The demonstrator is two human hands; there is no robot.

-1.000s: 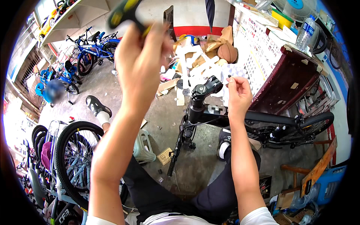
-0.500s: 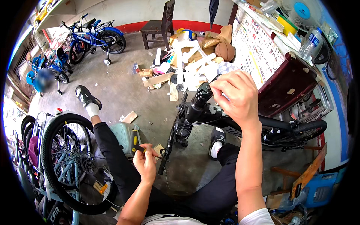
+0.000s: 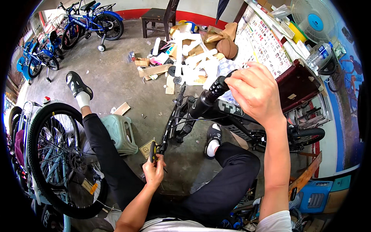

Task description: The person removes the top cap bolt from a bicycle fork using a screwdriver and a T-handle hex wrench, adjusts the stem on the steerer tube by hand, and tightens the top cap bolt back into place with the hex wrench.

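Note:
A black bicycle [image 3: 236, 124] stands in front of me, its frame running off to the right. The black handlebar [image 3: 167, 133] hangs down beside the fork on the left. At the top of the steering column is the black stem clamp [image 3: 218, 86]. My right hand [image 3: 256, 92] is closed in a pinch against that upper end; whatever is between the fingertips is hidden. Lower down, my left hand [image 3: 153, 172] is wrapped round a screwdriver [image 3: 153, 152] with a yellow and black handle, close to the handlebar's near end.
A pale green plastic stool [image 3: 119, 133] stands beside my left leg. A large bicycle wheel [image 3: 34, 162] is at the left. Cardboard and foam scraps [image 3: 189, 58] lie piled ahead with a basketball [image 3: 227, 49]. At the right are a dark red cabinet [image 3: 299, 83] and a blue case [image 3: 313, 196].
The view has shifted. My left hand has turned the screwdriver handle more upright, nearer the handlebar. My right hand stays at the top of the steering column.

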